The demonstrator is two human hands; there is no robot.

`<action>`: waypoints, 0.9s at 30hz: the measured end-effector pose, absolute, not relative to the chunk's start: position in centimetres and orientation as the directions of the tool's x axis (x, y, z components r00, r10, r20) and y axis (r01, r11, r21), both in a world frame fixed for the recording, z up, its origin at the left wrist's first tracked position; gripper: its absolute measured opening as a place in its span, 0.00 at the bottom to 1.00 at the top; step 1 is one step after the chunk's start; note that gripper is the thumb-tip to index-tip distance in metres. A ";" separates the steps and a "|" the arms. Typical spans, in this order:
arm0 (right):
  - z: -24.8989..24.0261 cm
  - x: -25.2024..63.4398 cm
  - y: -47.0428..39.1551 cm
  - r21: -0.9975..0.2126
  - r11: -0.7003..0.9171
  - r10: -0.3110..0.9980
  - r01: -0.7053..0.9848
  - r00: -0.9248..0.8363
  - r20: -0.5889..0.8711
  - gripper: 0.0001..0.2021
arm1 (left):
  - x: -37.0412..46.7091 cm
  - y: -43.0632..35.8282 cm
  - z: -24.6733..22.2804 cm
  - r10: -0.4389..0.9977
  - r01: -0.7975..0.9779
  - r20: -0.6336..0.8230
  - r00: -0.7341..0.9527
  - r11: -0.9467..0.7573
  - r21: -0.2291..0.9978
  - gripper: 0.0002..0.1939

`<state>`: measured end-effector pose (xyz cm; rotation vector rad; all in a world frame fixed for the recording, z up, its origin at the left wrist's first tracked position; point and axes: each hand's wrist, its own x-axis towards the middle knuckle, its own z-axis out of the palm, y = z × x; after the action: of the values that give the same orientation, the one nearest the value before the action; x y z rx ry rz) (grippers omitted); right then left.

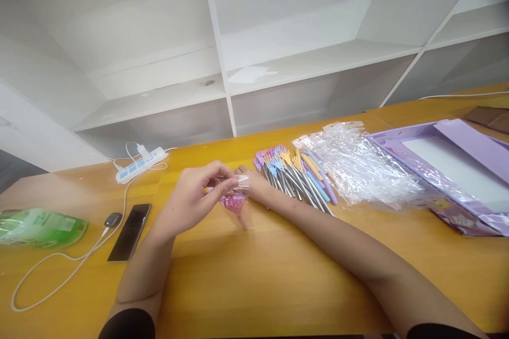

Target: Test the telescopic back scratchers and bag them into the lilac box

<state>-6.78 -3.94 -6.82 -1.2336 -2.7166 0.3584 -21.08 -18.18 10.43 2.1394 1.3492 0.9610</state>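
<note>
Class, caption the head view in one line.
Left hand pinching a clear bag with a pink piece, right hand close by.

Glossy, crinkled clear plastic bags [363, 164]

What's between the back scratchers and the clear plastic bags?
Yellow, blue and purple handles lie between the back scratchers and plastic bags in the head view.

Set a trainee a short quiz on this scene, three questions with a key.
1. True or false: the phone lies left of both hands.
2. Which lies between the hand-ended sticks and the purple box?
A) a power strip
B) clear plastic bags
C) the phone
3. Fill in: the thumb plainly seen pinching the clear wrapper around the pink piece belongs to the person's ____ hand.

Key: 1 true; 2 B; 3 left.
</note>
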 end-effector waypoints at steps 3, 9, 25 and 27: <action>-6.0 -6.3 -4.5 -0.334 0.629 0.767 0.702 -0.631 0.119 0.12 | -21.0 -18.5 10.6 0.923 0.593 0.290 0.253 -0.385 0.707 0.11; -1.6 -4.8 -4.9 -0.517 0.552 0.833 0.654 -0.410 0.371 0.10 | -20.8 -18.7 10.7 0.923 0.559 0.303 0.237 -0.385 0.734 0.13; 8.7 0.4 -10.1 -0.852 0.097 0.701 -0.514 -0.573 0.425 0.11 | -21.6 -19.1 11.1 0.912 0.234 0.382 0.151 -0.408 0.882 0.10; 8.9 0.4 -10.3 -0.860 0.055 0.706 -0.508 -0.589 0.393 0.10 | -21.6 -19.1 11.3 0.909 0.216 0.382 0.166 -0.411 0.886 0.10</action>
<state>0.36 -10.32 8.94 -0.2141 -1.4219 1.6903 -21.59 -19.06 11.27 1.7576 1.0734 1.2825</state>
